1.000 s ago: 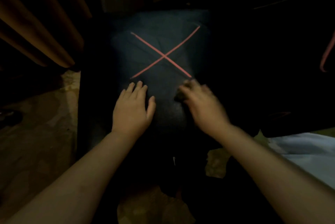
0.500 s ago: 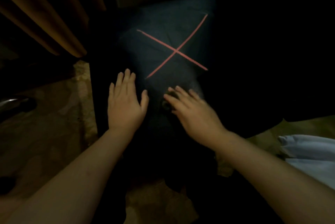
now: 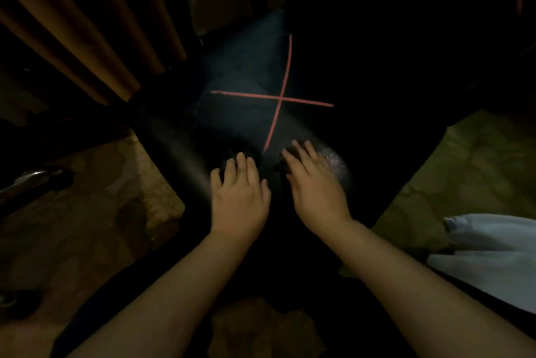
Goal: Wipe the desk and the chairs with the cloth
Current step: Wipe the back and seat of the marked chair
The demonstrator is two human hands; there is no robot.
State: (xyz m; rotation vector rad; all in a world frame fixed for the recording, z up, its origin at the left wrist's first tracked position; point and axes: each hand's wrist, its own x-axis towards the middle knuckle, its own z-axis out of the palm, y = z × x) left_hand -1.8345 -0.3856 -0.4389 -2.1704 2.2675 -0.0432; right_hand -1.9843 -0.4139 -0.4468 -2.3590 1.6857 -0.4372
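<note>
Right now the person is pressing the cloth (image 3: pixel 333 161) on the chair seat (image 3: pixel 246 116) under the right hand (image 3: pixel 314 186), fingers straight and close, while the left hand (image 3: pixel 239 196) is resting flat beside it, fingers slightly spread; slow, firm strokes would probably clean best.

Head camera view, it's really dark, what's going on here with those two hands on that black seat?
A person is wiping a dark chair seat marked with a red cross. The right hand lies with fairly straight fingers on a dark cloth, pressing it onto the seat by the nearest tip of the cross. The left hand rests flat on the seat beside it, holding nothing. An orange curtain hangs at the upper left.
</note>
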